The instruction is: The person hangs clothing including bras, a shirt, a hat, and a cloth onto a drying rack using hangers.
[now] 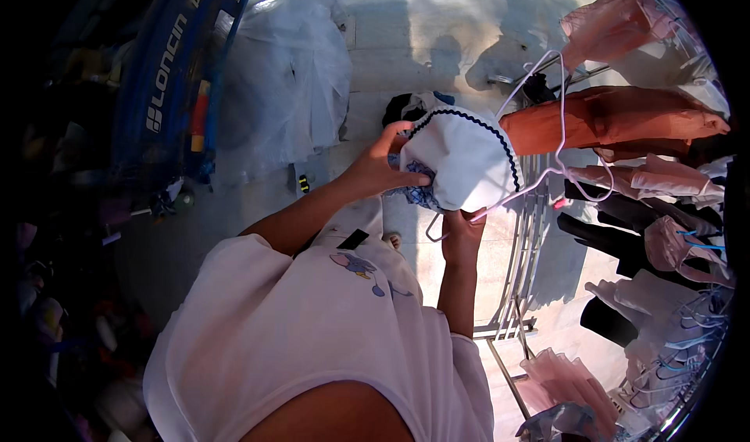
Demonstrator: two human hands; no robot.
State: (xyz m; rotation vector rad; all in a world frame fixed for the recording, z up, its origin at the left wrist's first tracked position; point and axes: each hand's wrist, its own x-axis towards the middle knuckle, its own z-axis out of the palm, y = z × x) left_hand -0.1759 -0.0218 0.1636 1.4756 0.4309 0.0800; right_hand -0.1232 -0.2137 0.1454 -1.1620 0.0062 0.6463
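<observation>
A white cloth piece [471,160] with dark-blue zigzag trim along its curved edge is spread before me at chest height. It looks like a wide collar or a cap; I cannot tell which. Blue patterned fabric [420,193] is bunched against its left side. My left hand [384,163] grips both at the left, thumb on the patterned fabric and fingers at the trimmed edge. Under the lower edge, my right hand [464,228] pinches the white cloth. A pale pink wire hanger [530,185] crosses by the right hand; whether the fingers grip it is hidden.
On the right, a metal garment rack [521,266] carries hung clothes, among them an orange garment [609,116] and pink ones [568,377]. Clear plastic sheeting [287,84] covers something at upper left, beside a blue Loncin-branded panel [170,72]. Dark cloth [404,108] lies beyond my hands.
</observation>
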